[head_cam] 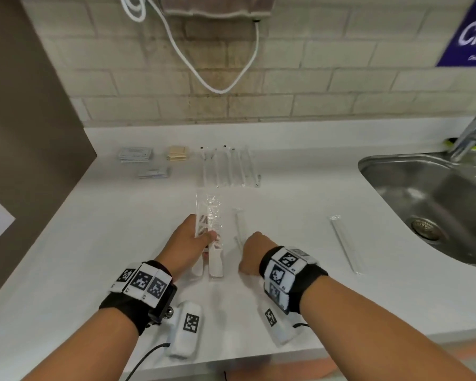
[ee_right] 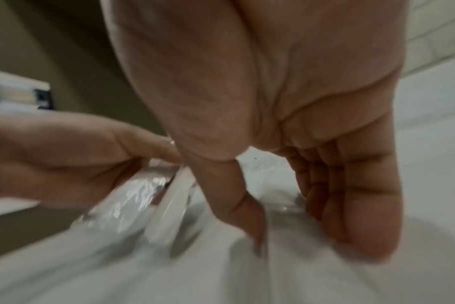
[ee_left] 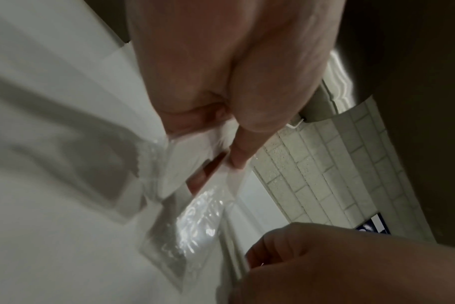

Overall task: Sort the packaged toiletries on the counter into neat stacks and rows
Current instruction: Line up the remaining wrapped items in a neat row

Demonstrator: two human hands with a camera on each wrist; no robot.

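Observation:
My left hand (head_cam: 204,239) grips two white combs in clear wrappers (head_cam: 212,213) side by side, thumb on top, their handles resting on the white counter (head_cam: 99,243). In the left wrist view the left hand (ee_left: 218,164) pinches the combs (ee_left: 185,164). Just to the right, my right hand (head_cam: 254,247) curls down over a thin packaged toothbrush (head_cam: 239,224). Seen from the right wrist, my right hand (ee_right: 288,222) has thumb and fingers closing on its clear wrapper (ee_right: 268,164), with the combs (ee_right: 169,205) alongside. Another packaged toothbrush (head_cam: 346,243) lies alone further right.
At the back lie a row of packaged toothbrushes (head_cam: 228,166), a tan sachet stack (head_cam: 177,153) and two pale sachet stacks (head_cam: 135,154) (head_cam: 153,173). A steel sink (head_cam: 390,163) with a tap (head_cam: 473,133) is at right. A brown panel (head_cam: 25,133) bounds the left.

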